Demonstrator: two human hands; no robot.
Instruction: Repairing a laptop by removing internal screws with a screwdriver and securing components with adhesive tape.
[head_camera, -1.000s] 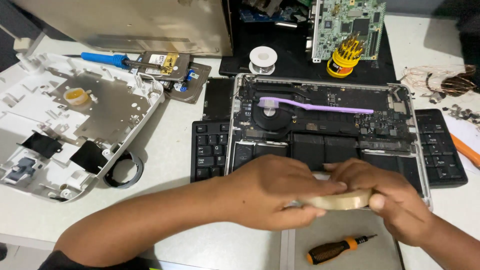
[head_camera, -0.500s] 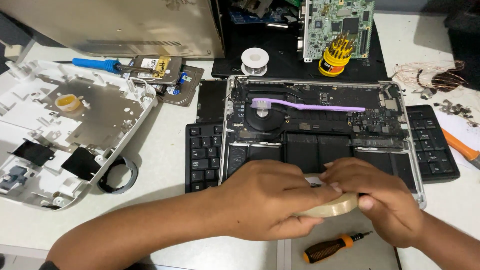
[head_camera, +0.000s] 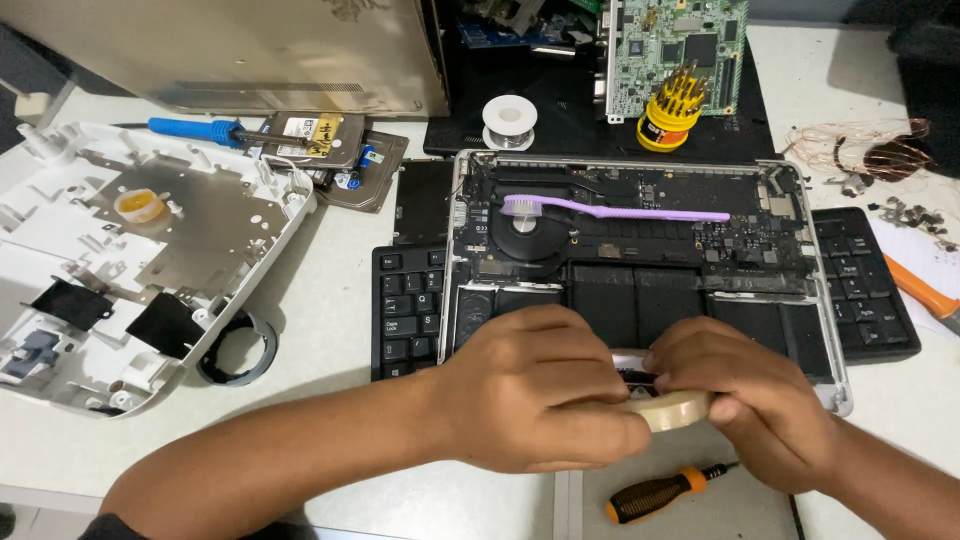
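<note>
White workbench (head_camera: 340, 300) | left hand (head_camera: 540, 390) and right hand (head_camera: 745, 405) closed around tape roll (head_camera: 678, 408), at near edge of opened laptop (head_camera: 640, 250) | hands unmoved since earlier; grip continues | screwdriver (head_camera: 655, 493) just below laptop

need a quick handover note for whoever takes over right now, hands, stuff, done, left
Left hand: gripping the tape roll from the left.
Right hand: on the roll's right side, fingers pinching at its top.
The roll is held over the front edge of the open laptop, above the battery cells.
A purple toothbrush lies across the laptop's fan and board; an orange screwdriver lies on the table just below the hands.
Done: laptop is open, roll in hand.
Left: no tape strip is seen pulled free or stuck on yet.
</note>
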